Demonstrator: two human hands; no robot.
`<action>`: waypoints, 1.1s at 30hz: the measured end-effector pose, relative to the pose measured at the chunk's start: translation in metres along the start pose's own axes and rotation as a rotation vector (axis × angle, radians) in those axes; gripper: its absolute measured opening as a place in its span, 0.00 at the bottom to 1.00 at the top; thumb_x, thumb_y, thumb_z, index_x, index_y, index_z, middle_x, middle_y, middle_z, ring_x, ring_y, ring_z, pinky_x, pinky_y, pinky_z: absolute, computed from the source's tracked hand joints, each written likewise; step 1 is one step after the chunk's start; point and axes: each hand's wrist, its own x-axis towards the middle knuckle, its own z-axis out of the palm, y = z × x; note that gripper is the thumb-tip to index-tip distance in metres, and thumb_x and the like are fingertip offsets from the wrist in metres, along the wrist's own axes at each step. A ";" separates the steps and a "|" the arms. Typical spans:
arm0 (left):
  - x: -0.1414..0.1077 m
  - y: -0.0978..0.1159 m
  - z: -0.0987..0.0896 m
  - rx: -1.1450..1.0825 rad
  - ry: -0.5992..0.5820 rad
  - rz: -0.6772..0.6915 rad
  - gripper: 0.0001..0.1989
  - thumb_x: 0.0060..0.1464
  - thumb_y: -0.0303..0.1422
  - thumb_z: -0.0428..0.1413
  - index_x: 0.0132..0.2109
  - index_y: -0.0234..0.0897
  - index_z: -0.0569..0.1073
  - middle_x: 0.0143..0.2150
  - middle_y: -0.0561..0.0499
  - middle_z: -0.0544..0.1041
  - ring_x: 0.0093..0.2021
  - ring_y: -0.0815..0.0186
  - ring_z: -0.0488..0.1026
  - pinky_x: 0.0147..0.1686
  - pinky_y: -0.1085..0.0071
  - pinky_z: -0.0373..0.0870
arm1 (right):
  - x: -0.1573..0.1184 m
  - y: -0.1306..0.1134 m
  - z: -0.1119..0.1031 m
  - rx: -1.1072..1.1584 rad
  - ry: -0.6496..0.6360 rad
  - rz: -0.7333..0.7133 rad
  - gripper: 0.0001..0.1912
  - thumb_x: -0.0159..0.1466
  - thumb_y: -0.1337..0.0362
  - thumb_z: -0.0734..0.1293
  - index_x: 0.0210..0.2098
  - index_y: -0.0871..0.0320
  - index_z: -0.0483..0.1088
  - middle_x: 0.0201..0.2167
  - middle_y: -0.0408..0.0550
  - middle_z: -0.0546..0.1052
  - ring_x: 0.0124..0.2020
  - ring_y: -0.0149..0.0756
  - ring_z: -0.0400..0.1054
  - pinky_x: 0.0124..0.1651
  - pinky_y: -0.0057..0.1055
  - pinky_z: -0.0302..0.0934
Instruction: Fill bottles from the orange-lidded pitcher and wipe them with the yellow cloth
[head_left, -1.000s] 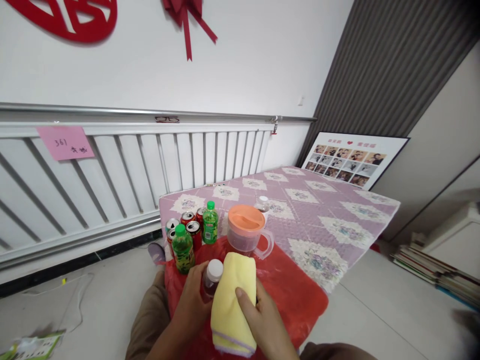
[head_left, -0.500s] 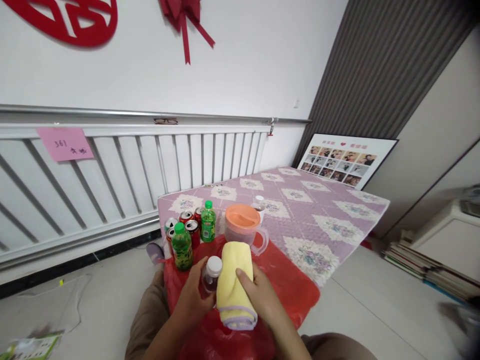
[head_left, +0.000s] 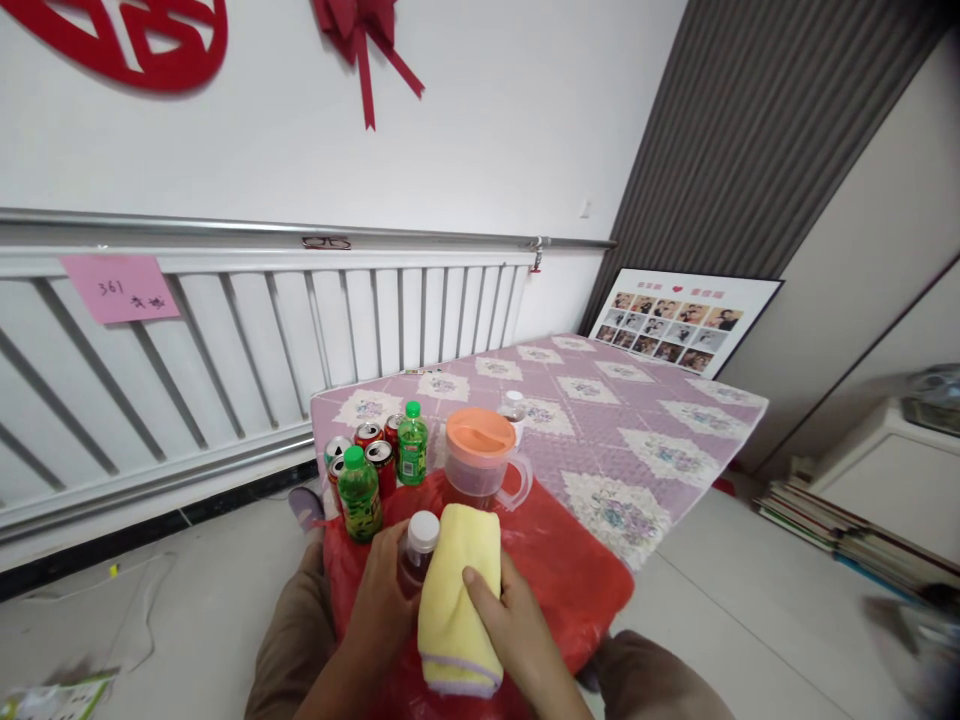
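My left hand (head_left: pixel 384 595) is closed around a clear bottle (head_left: pixel 420 548) with a white cap and dark liquid inside. A folded yellow towel (head_left: pixel 461 590) with a purple edge is gripped in my right hand (head_left: pixel 510 610), thumb on top. The towel lies against the bottle's right side and hides part of it. Just beyond stands a clear pitcher (head_left: pixel 480 470) with an orange lid. Left of it are two green-capped bottles, the nearer green bottle (head_left: pixel 360 500) and the farther green bottle (head_left: pixel 412 445), beside several opened drink cans (head_left: pixel 381 460).
A red plastic sheet (head_left: pixel 570 570) covers the near part of the purple flowered tabletop (head_left: pixel 600 430). Behind the pitcher is another white-capped bottle (head_left: pixel 514 410). A white radiator (head_left: pixel 375 320) runs along the wall, and a photo board (head_left: pixel 679 320) leans at the far right.
The towel has moved slightly down and toward me with my right hand, uncovering more of the pitcher. My left hand keeps its hold on the bottle. The view has shifted slightly.
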 end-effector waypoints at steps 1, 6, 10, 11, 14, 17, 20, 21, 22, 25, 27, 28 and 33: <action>0.001 0.000 0.000 0.012 0.004 0.013 0.30 0.44 0.32 0.63 0.56 0.35 0.67 0.53 0.42 0.72 0.53 0.51 0.70 0.52 0.57 0.68 | 0.006 -0.002 -0.001 0.007 0.007 0.009 0.23 0.60 0.52 0.65 0.50 0.60 0.69 0.47 0.56 0.79 0.43 0.50 0.75 0.43 0.40 0.69; 0.003 -0.003 0.002 0.054 0.018 0.044 0.30 0.43 0.28 0.61 0.56 0.34 0.66 0.51 0.42 0.72 0.52 0.52 0.70 0.52 0.57 0.68 | 0.036 -0.012 -0.002 0.150 0.050 0.058 0.25 0.58 0.50 0.66 0.47 0.61 0.71 0.45 0.55 0.80 0.41 0.49 0.76 0.38 0.37 0.70; 0.004 0.000 0.001 0.039 0.002 0.016 0.30 0.41 0.26 0.59 0.55 0.33 0.65 0.52 0.41 0.72 0.52 0.52 0.71 0.53 0.57 0.68 | 0.045 -0.016 0.002 0.181 0.068 0.055 0.25 0.58 0.51 0.66 0.48 0.61 0.69 0.45 0.55 0.80 0.42 0.48 0.75 0.39 0.36 0.70; 0.004 0.001 0.001 0.024 -0.005 0.001 0.30 0.41 0.26 0.58 0.55 0.33 0.65 0.52 0.41 0.73 0.52 0.52 0.71 0.53 0.57 0.68 | 0.044 -0.015 0.004 0.185 0.072 0.052 0.25 0.58 0.51 0.66 0.49 0.61 0.68 0.45 0.55 0.80 0.43 0.48 0.75 0.39 0.36 0.70; 0.004 0.005 0.001 -0.038 -0.034 -0.049 0.30 0.42 0.26 0.58 0.56 0.34 0.64 0.54 0.40 0.72 0.53 0.53 0.72 0.53 0.57 0.69 | 0.032 -0.012 0.010 0.200 0.104 0.064 0.29 0.58 0.50 0.66 0.53 0.61 0.65 0.47 0.56 0.79 0.45 0.48 0.75 0.42 0.38 0.70; 0.003 0.010 0.000 -0.112 -0.054 -0.114 0.30 0.45 0.29 0.59 0.57 0.35 0.63 0.56 0.40 0.73 0.53 0.54 0.73 0.52 0.59 0.70 | 0.016 -0.004 0.017 0.242 0.108 0.110 0.31 0.57 0.50 0.67 0.54 0.60 0.62 0.47 0.57 0.79 0.44 0.48 0.76 0.43 0.39 0.71; 0.004 0.014 -0.002 -0.148 -0.058 -0.193 0.29 0.47 0.31 0.60 0.57 0.36 0.64 0.57 0.40 0.73 0.54 0.54 0.73 0.52 0.60 0.71 | 0.006 0.006 0.022 0.276 0.094 0.124 0.31 0.55 0.51 0.69 0.54 0.59 0.61 0.46 0.58 0.79 0.42 0.49 0.76 0.43 0.40 0.71; 0.004 0.014 -0.002 -0.145 -0.063 -0.200 0.30 0.47 0.32 0.61 0.57 0.36 0.64 0.57 0.40 0.73 0.54 0.54 0.72 0.53 0.60 0.70 | 0.004 0.009 0.023 0.281 0.098 0.123 0.31 0.55 0.51 0.69 0.53 0.59 0.61 0.46 0.58 0.79 0.43 0.49 0.76 0.43 0.41 0.71; 0.004 0.013 -0.002 -0.137 -0.071 -0.194 0.31 0.46 0.32 0.61 0.58 0.36 0.63 0.57 0.40 0.73 0.55 0.53 0.72 0.53 0.60 0.70 | 0.005 0.012 0.023 0.279 0.103 0.124 0.31 0.55 0.51 0.69 0.53 0.60 0.62 0.46 0.58 0.79 0.43 0.50 0.76 0.44 0.41 0.71; 0.003 0.006 -0.003 -0.085 -0.103 -0.123 0.33 0.45 0.31 0.61 0.58 0.34 0.62 0.58 0.39 0.71 0.56 0.53 0.71 0.56 0.58 0.68 | 0.009 0.023 0.018 0.231 0.104 0.147 0.28 0.57 0.51 0.67 0.51 0.61 0.63 0.46 0.59 0.79 0.44 0.50 0.76 0.44 0.42 0.70; 0.003 0.000 -0.004 -0.045 -0.122 -0.078 0.33 0.46 0.29 0.60 0.59 0.33 0.60 0.59 0.38 0.70 0.58 0.54 0.69 0.58 0.57 0.66 | 0.013 0.030 0.013 0.158 0.094 0.136 0.26 0.58 0.53 0.66 0.50 0.63 0.64 0.46 0.60 0.79 0.44 0.50 0.76 0.46 0.42 0.70; 0.002 -0.003 -0.005 -0.030 -0.134 -0.060 0.33 0.46 0.27 0.59 0.60 0.34 0.59 0.60 0.38 0.69 0.59 0.54 0.68 0.59 0.56 0.64 | 0.015 0.033 0.010 0.109 0.084 0.119 0.26 0.57 0.54 0.66 0.50 0.63 0.65 0.46 0.59 0.79 0.45 0.50 0.75 0.47 0.42 0.69; 0.000 -0.008 -0.010 -0.019 -0.172 -0.029 0.35 0.46 0.25 0.58 0.61 0.37 0.58 0.62 0.41 0.67 0.62 0.55 0.65 0.62 0.58 0.61 | 0.018 0.041 0.003 -0.194 0.047 0.073 0.24 0.57 0.59 0.66 0.51 0.62 0.66 0.48 0.57 0.78 0.48 0.49 0.74 0.50 0.41 0.66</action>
